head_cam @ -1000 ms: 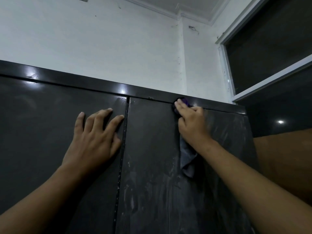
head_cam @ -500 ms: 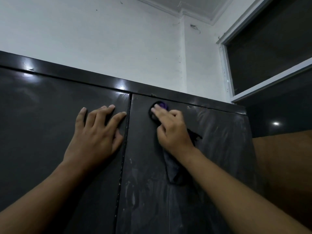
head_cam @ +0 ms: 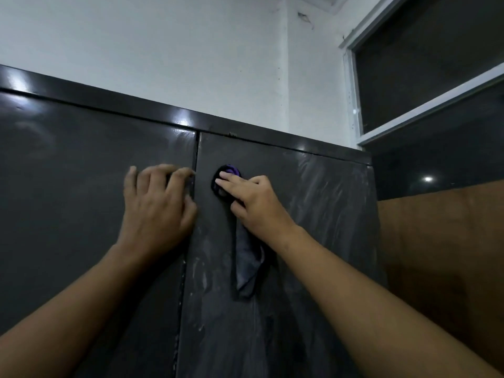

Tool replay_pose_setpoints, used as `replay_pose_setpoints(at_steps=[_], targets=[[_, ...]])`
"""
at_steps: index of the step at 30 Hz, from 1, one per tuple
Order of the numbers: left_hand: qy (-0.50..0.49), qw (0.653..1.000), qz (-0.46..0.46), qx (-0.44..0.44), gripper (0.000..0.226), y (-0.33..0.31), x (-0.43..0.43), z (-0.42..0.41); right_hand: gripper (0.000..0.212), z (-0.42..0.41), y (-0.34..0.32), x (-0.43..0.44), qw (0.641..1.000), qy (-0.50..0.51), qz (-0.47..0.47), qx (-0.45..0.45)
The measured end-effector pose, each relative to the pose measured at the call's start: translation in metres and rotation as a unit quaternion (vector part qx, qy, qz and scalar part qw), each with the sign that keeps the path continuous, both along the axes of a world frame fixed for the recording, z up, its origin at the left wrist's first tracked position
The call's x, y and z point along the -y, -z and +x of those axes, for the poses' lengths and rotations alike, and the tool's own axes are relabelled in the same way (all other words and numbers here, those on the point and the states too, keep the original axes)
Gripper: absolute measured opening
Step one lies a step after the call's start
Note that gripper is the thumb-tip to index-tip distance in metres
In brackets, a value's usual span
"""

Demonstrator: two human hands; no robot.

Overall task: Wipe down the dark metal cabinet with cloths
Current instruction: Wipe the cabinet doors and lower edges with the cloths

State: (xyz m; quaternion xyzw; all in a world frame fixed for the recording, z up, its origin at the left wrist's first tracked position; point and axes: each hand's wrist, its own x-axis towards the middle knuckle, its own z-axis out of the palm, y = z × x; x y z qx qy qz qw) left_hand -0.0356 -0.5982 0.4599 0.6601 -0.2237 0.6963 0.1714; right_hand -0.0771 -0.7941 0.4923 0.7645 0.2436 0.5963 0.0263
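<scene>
The dark metal cabinet (head_cam: pixel 81 170) fills the wall below the window, and the seam between its two doors is my marker: the right door (head_cam: pixel 321 214) still shows pale smears, the left looks cleaner. The right hand (head_cam: pixel 253 205) has swept leftward along the top of that door, from near the far corner to just right of the seam, pressing the cloth (head_cam: pixel 246 263) flat, its tail hanging below the wrist. The left hand (head_cam: pixel 155 211), empty, has curled its fingertips at the seam, seemingly bracing; much smearing remains lower down
</scene>
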Motion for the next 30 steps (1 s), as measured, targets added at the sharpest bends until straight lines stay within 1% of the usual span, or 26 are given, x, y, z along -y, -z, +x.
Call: replay_pose_setpoints(at_steps=[3, 4, 6, 9, 11, 13, 14, 17, 20, 21, 23, 24, 25, 26, 28, 30], targets=[[0.047, 0.998, 0.023, 0.036, 0.043, 0.015, 0.022, -0.010, 0.052, -0.004, -0.007, -0.003, 0.996, -0.065, 0.049, -0.028], [0.050, 0.997, 0.040, 0.039, 0.044, 0.016, 0.031, -0.013, 0.048, -0.008, -0.010, -0.004, 0.990, -0.099, 0.092, -0.043], [0.047, 0.996, 0.065, 0.037, 0.046, 0.016, 0.051, -0.020, 0.041, -0.016, -0.014, -0.005, 0.960, -0.173, 0.203, -0.087], [0.041, 0.997, 0.061, 0.011, 0.050, 0.008, 0.073, -0.024, 0.033, -0.019, -0.020, -0.005, 0.891, -0.270, 0.338, -0.136], [0.031, 0.997, 0.067, -0.011, 0.052, 0.002, 0.079, -0.024, 0.034, -0.020, -0.024, -0.002, 0.858, -0.304, 0.386, -0.152], [0.010, 0.996, 0.084, -0.028, 0.056, -0.002, 0.084, -0.023, 0.036, -0.022, -0.029, 0.011, 0.837, -0.323, 0.404, -0.177], [-0.004, 0.995, 0.095, -0.032, 0.060, -0.004, 0.087, -0.024, 0.036, -0.022, -0.033, 0.021, 0.838, -0.322, 0.398, -0.187], [-0.054, 0.989, 0.123, -0.056, 0.068, -0.012, 0.100, -0.031, 0.031, -0.029, -0.048, 0.053, 0.878, -0.284, 0.342, -0.178], [-0.064, 0.988, 0.113, -0.089, 0.068, -0.025, 0.117, -0.036, 0.037, -0.037, -0.064, 0.085, 0.893, -0.269, 0.305, -0.193], [-0.073, 0.987, 0.111, -0.088, 0.068, -0.031, 0.124, -0.036, 0.039, -0.042, -0.070, 0.095, 0.908, -0.243, 0.284, -0.190], [-0.107, 0.984, 0.125, -0.073, 0.065, -0.040, 0.133, -0.033, 0.038, -0.054, -0.085, 0.114, 0.955, -0.133, 0.222, -0.143], [-0.122, 0.981, 0.133, -0.067, 0.062, -0.043, 0.136, -0.032, 0.035, -0.060, -0.091, 0.122, 0.974, -0.067, 0.191, -0.105], [-0.138, 0.979, 0.137, -0.062, 0.060, -0.046, 0.139, -0.030, 0.031, -0.067, -0.098, 0.130, 0.983, -0.010, 0.170, -0.067], [-0.149, 0.977, 0.138, -0.056, 0.058, -0.049, 0.146, -0.028, 0.027, -0.073, -0.104, 0.138, 0.986, 0.035, 0.159, -0.032], [-0.142, 0.980, 0.131, -0.041, 0.055, -0.052, 0.156, -0.026, 0.026, -0.076, -0.114, 0.151, 0.985, 0.102, 0.136, 0.024], [-0.131, 0.984, 0.118, -0.035, 0.064, -0.054, 0.168, -0.027, 0.030, -0.072, -0.122, 0.165, 0.983, 0.141, 0.111, 0.044]])
